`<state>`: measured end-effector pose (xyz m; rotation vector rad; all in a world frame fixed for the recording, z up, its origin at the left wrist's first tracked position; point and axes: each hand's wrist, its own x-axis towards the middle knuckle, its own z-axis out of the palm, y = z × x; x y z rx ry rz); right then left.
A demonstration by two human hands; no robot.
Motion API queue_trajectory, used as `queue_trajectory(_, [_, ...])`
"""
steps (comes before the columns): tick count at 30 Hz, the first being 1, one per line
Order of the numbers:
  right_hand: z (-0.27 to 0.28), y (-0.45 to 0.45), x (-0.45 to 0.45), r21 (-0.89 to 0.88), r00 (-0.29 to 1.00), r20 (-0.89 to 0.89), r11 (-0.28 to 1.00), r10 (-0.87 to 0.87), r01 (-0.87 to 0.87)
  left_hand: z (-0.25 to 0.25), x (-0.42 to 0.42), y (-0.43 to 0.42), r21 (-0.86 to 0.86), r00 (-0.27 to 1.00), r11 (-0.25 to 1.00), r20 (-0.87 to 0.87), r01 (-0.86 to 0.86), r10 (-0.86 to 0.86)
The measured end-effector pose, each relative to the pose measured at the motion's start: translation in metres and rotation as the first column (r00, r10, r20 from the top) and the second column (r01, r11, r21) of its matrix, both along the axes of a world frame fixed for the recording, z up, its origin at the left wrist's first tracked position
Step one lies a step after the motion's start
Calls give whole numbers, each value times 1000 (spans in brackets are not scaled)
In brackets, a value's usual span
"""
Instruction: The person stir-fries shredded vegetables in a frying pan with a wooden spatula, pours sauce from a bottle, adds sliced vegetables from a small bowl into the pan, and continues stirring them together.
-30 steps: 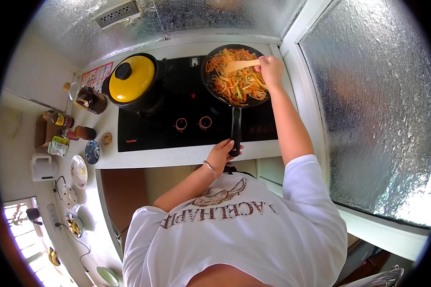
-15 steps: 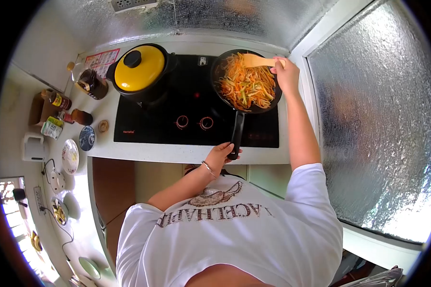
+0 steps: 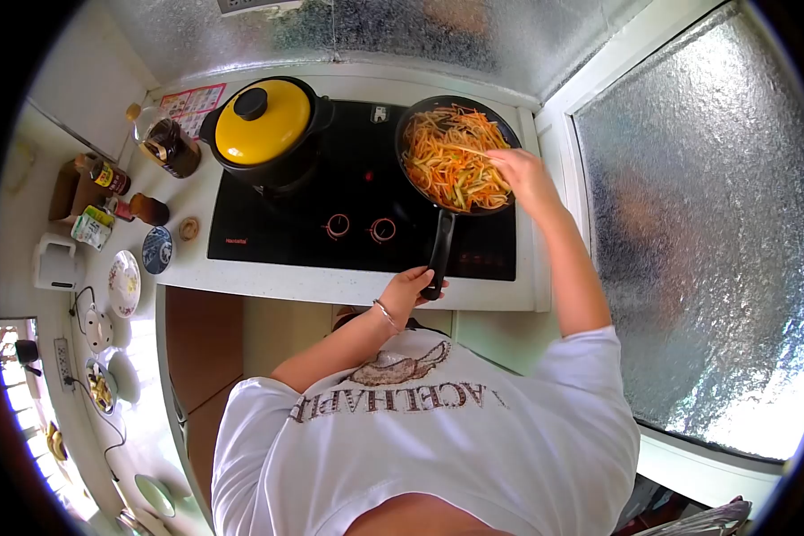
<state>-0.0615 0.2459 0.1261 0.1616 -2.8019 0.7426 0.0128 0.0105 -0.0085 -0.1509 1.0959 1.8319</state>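
While hands (image 3: 411, 288) grip pan (image 3: 442, 239), spatula (image 3: 470, 151) — inverted lettering (image 3: 402, 398)

Head-worn view, forward and downward

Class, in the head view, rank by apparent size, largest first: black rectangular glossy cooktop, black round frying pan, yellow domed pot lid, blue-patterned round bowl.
1. Black cooktop
2. Black frying pan
3. Yellow pot lid
4. Blue-patterned bowl
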Motion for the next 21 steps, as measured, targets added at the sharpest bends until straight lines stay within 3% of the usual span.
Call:
queue_trajectory(3, [-10, 1, 9, 48, 997, 51, 997, 59, -62, 3, 0, 0, -33, 1000, 999, 20, 2, -2])
queue_trajectory(4, [-32, 3, 6, 66, 987, -86, 990, 133, -128, 1, 0, 0, -31, 1000, 999, -5, 8, -8])
queue_trajectory(5, [-47, 12, 2, 65, 988, -86, 990, 130, -125, 0, 0, 1, -28, 999, 1000, -31, 14, -14])
queue_trajectory(8, [-51, 28, -1, -91, 985, -94, 986, -146, 138, 2, 0, 0, -47, 1000, 999, -6, 12, -12])
queue_trajectory(9, [-42, 31, -2, -91, 985, -96, 987, -141, 133, 5, 0, 0, -47, 1000, 999, -8, 7, -7])
queue_trajectory(11, [-31, 38, 0, -265, 950, -22, 918, -313, 296, 10, 1, -1, -64, 1000, 998, 12, 5, -5])
queue_trajectory(12, [-37, 50, -7, -181, 946, -124, 944, -299, 274, 9, 0, -1, -65, 1000, 998, 13, 5, -4])
queue_trajectory(15, [-56, 61, -28, -113, 942, -206, 962, -266, 247, 4, 1, 0, -56, 1000, 998, -12, 14, -14])
queue_trajectory(17, [-67, 54, -32, -89, 951, -123, 957, -285, 276, 6, 1, 0, -47, 1000, 999, -12, 5, -5])
queue_trajectory(21, [-50, 35, -9, 67, 994, -42, 993, -99, 101, 6, 0, -2, -42, 1000, 999, 16, 0, 1])
